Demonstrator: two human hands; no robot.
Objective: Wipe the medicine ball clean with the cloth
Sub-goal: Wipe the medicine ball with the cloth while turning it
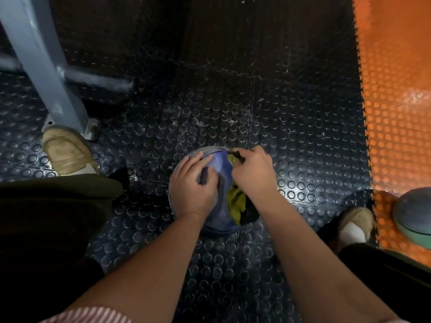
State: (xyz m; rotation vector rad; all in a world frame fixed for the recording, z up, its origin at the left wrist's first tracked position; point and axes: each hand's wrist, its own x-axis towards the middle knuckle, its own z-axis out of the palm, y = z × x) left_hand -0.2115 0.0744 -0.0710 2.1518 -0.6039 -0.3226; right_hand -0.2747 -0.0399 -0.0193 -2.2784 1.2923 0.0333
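The floor [291, 127] under me is black rubber covered in raised round studs, scuffed pale in places. To my right it meets an orange mat [396, 113] with the same studs; the two join along a toothed seam [363, 127] that runs away from me. The far part of the black floor falls into shadow.

The medicine ball [221, 164], blue and dusty, sits on the black floor between my feet, right in front of me. My left hand [193, 185] lies spread over its left side, fingers relaxed and pressing on it. My right hand [254, 171] is curled round a yellow-green cloth [236, 203] at the ball's top right; the loose end hangs down the near side.

A grey metal frame leg [46, 66] slants down to the floor at my far left, with a crossbar [98, 78] running off it. My left shoe [67, 152] stands just beside its foot. My right shoe [356, 220] is near the seam, and a second ball [412, 215], grey over green, rests on the orange mat just past it. Ahead of the medicine ball the black floor lies open.
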